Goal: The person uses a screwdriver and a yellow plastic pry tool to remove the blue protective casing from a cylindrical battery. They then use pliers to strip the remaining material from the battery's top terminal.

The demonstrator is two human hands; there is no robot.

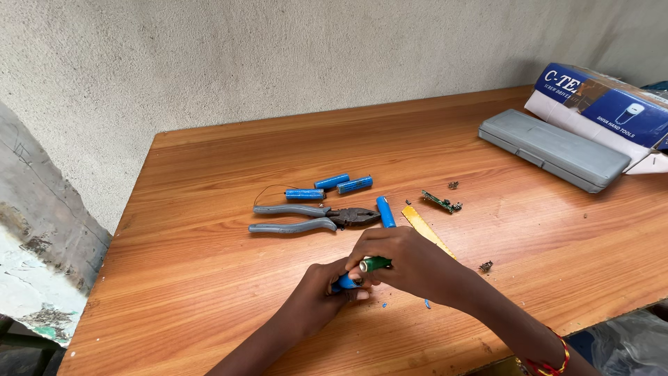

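Wooden table point(209, 209): battery point(362, 268) gripped between both hands point(369, 275).

Bench point(209, 174): orange-brown wood grain, glossy, filling the near and middle scene. Wall point(278, 49): grey rough plaster along the far edge. Left: a weathered wall section point(35, 230) with flaking pale paint. Light: soft, even daylight, with faint shadows.

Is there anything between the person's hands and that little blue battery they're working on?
Nothing visible does. The left hand already grips the blue battery, and the right hand pinches the green piece at its end. The pliers and spare batteries lie farther back on the table.
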